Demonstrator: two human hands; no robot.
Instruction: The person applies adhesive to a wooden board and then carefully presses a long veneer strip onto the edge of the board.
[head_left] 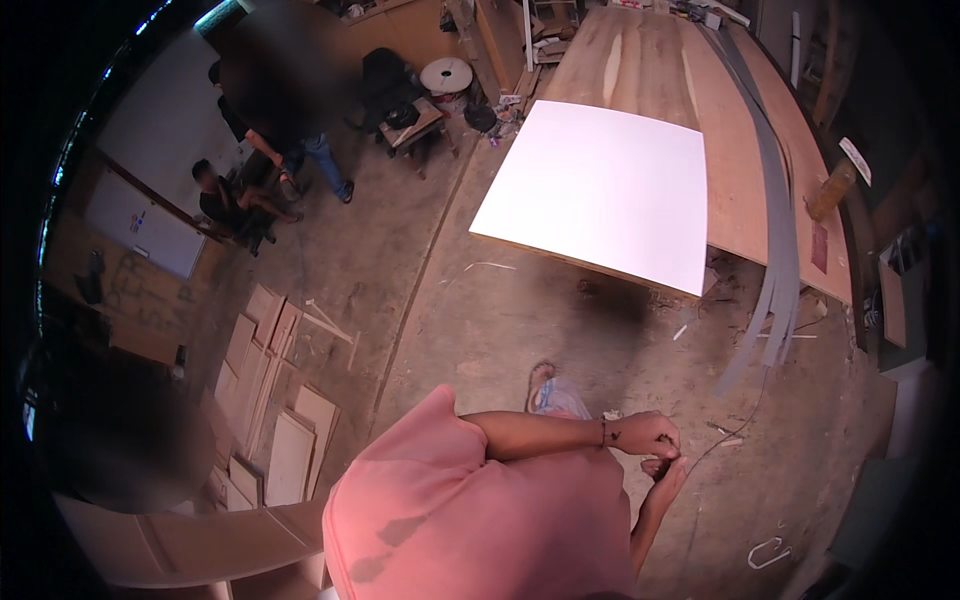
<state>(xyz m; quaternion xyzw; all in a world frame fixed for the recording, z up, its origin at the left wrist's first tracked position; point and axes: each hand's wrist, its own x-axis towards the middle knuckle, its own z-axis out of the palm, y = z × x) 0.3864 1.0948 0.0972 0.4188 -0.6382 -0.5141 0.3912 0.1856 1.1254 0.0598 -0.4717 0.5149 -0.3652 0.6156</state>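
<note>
Our left hand [642, 436] and right hand [668, 482] meet close together, fingers curled; we cannot tell whether they pinch anything. Ahead of them, well apart, a white panel [600, 190] lies across the near end of a wood-faced worktable [725, 140]. Large dark lettering [150, 290] marks the far-left wall; the marks on a whiteboard [145, 225] above it are too small for us to read. Grey strips [777, 220] trail over the table's near edge, right of the panel. Stacked boards [300, 440] lie to our left, and two people are beyond them. Concrete floor [470, 330] stretches between boards and table, with scraps and, at lower right, a bent white strip [768, 554].
</note>
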